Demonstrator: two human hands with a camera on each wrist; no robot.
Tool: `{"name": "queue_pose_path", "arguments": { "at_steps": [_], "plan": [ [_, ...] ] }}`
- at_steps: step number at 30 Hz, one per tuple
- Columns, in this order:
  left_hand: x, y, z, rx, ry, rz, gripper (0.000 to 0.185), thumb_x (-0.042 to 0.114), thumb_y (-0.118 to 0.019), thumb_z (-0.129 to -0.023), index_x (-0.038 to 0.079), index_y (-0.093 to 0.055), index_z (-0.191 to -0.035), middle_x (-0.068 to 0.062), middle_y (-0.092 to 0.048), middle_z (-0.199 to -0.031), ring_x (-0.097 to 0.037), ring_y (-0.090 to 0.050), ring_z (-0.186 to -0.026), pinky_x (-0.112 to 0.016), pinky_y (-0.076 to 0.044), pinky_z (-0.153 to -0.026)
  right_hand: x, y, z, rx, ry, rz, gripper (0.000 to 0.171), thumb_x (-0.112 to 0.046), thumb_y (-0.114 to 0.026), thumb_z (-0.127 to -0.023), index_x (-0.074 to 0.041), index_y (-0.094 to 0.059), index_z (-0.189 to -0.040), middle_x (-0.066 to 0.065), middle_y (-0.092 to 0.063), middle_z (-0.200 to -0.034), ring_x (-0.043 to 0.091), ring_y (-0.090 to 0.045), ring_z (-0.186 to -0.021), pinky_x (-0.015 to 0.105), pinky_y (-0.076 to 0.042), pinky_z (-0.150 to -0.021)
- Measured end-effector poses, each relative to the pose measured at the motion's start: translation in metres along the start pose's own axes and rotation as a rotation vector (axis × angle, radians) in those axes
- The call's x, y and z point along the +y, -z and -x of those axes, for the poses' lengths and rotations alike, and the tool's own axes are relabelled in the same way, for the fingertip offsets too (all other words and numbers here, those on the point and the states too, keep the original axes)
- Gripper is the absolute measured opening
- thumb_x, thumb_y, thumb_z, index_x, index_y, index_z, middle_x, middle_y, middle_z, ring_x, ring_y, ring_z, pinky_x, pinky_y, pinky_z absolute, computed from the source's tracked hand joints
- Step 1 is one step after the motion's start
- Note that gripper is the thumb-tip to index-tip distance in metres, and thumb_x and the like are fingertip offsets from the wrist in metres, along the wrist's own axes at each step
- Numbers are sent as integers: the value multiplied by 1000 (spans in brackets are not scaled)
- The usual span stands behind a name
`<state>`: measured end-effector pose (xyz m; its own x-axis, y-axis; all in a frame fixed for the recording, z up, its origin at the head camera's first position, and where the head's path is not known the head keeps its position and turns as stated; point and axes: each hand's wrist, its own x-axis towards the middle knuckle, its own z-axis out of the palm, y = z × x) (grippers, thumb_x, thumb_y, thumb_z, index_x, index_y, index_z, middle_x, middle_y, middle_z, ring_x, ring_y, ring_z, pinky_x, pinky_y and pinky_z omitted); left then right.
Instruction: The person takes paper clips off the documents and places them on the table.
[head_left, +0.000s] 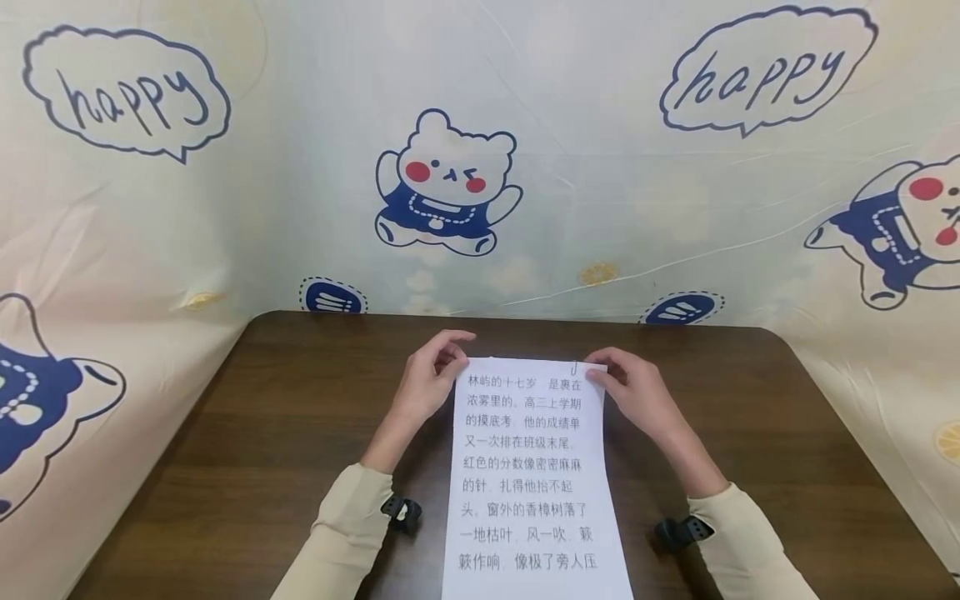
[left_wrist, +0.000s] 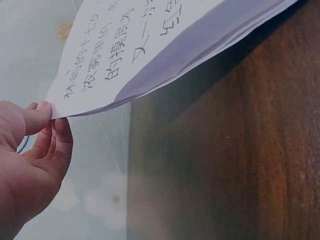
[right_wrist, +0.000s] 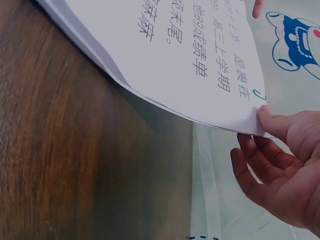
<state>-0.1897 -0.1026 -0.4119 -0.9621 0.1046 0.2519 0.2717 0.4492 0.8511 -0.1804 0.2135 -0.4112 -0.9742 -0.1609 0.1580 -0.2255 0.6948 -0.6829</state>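
A stack of white paper sheets (head_left: pixel 528 467) printed with large Chinese characters is held by its two far corners. My left hand (head_left: pixel 429 379) pinches the far left corner between thumb and fingers. At the far right corner, my right hand (head_left: pixel 633 387) pinches the sheets the same way, thumb on the printed face. A small green paper clip (right_wrist: pixel 258 94) sits on the far edge close to the right thumb. Both wrist views show the sheets (left_wrist: pixel 115 55) bowed, with the far end raised above the table and several layered edges along the sides.
The dark brown wooden table (head_left: pixel 300 433) lies under the sheets, its far corners rounded. Behind it hangs a pale curtain (head_left: pixel 585 208) with cartoon bears and "happy" speech bubbles, which also runs down both sides. Each wrist wears a black strap with a small device (head_left: pixel 403 512).
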Motion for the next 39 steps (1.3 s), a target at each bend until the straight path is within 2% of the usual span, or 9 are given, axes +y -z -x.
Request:
{"name": "queue_pose_path", "arguments": {
  "at_steps": [7, 11, 15, 20, 26, 34, 39],
  "plan": [
    [7, 3, 1, 35, -23, 20, 31, 2, -64, -96, 16, -65, -124, -8, -64, -93, -19, -57, -83, -21, -45, -71, -8, 7, 2, 64, 7, -40, 25, -20, -66, -98, -14, -67, -122, 9, -71, -113, 22, -65, -91, 21, -54, -76],
    [12, 4, 2, 41, -24, 24, 31, 3, -63, -97, 17, -65, -124, -7, -63, -94, -19, -56, -82, -21, -45, -70, -10, 9, 4, 86, 13, -68, 25, -22, -66, -98, -15, -67, -122, 9, -71, -114, 22, -65, -92, 17, -53, -76],
    [16, 3, 3, 64, -54, 24, 30, 4, -63, -97, 16, -65, -124, -7, -61, -96, -18, -57, -84, -21, -45, -71, -9, 9, 6, 104, 15, -91, 25, -22, -66, -98, -15, -67, -122, 9, -71, -114, 24, -65, -94, 14, -52, -77],
    [17, 0, 4, 99, -71, 14, 28, 4, -65, -96, 14, -68, -122, -9, -63, -102, -19, -59, -89, -22, -47, -74, -8, 10, 7, 105, 12, -109, 25, -22, -66, -98, -15, -68, -121, 9, -71, -115, 24, -65, -95, 12, -52, -77],
    [13, -4, 5, 95, -49, 31, 25, 4, -64, -97, 13, -70, -120, -12, -70, -114, -20, -63, -95, -25, -50, -80, -7, 9, 8, 99, 4, -129, 24, -21, -66, -98, -14, -68, -121, 10, -72, -116, 24, -66, -96, 11, -52, -78],
    [9, -7, 5, 90, -32, 66, 26, 5, -66, -95, 14, -70, -120, -8, -73, -108, -20, -64, -91, -21, -51, -78, -4, 10, 8, 82, -9, -150, 25, -21, -66, -98, -13, -67, -121, 11, -71, -115, 27, -65, -96, 12, -52, -78],
    [6, -9, 4, 99, -24, 103, 26, 5, -67, -95, 13, -70, -119, -9, -73, -105, -19, -65, -89, -18, -51, -76, -2, 10, 7, 56, 14, -158, 28, -23, -65, -98, -16, -65, -125, 10, -69, -119, 26, -66, -96, 15, -53, -77]
  ]
}}
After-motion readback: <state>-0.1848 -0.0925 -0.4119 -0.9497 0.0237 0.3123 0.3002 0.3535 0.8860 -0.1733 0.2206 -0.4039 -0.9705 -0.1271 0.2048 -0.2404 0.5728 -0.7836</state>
